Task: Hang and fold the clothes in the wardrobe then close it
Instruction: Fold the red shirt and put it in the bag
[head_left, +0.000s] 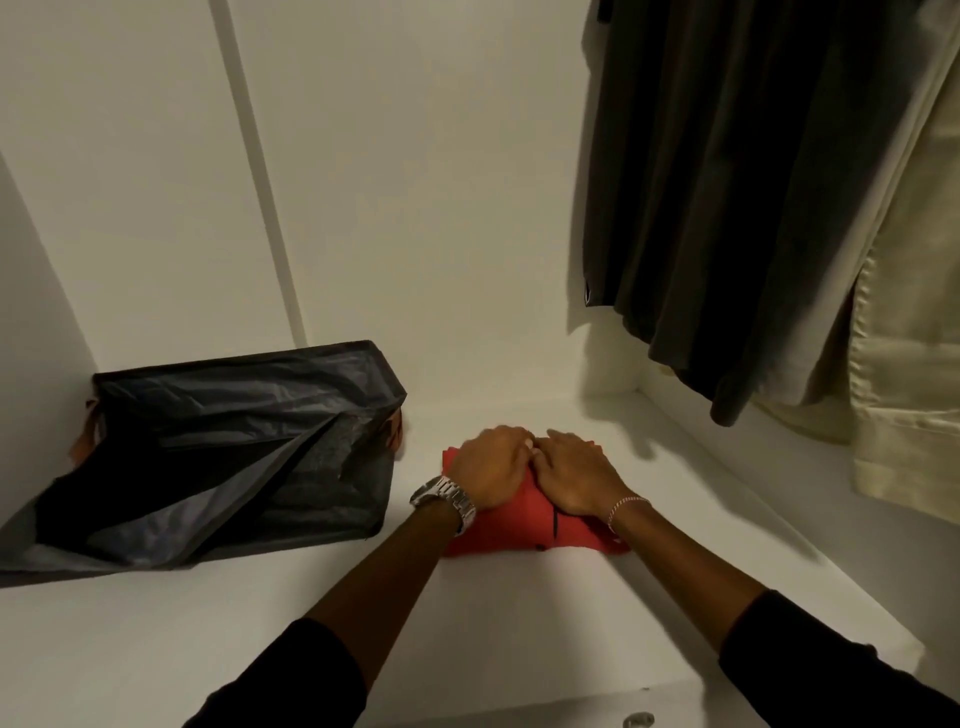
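Nearest the camera, two forearms in dark sleeves are reaching forward over the white shelf of the wardrobe, converging on one spot. The left hand, with a metal watch at the wrist, and the right hand, with a thin bracelet, are lying side by side, fingers touching, both pressing flat on a folded red garment. The fingers are mostly straight and bearing down, not curling round the cloth.

The garment is sitting directly beneath both palms, its long side running left to right, so neither hand is nearer; any push deeper into the shelf would seemingly go straight away from the person.

Just left, well apart from the garment, a dark fabric box is sagging open. Farther back on the right, a dark hanging garment and a cream shirt are dangling above the shelf's far corner.
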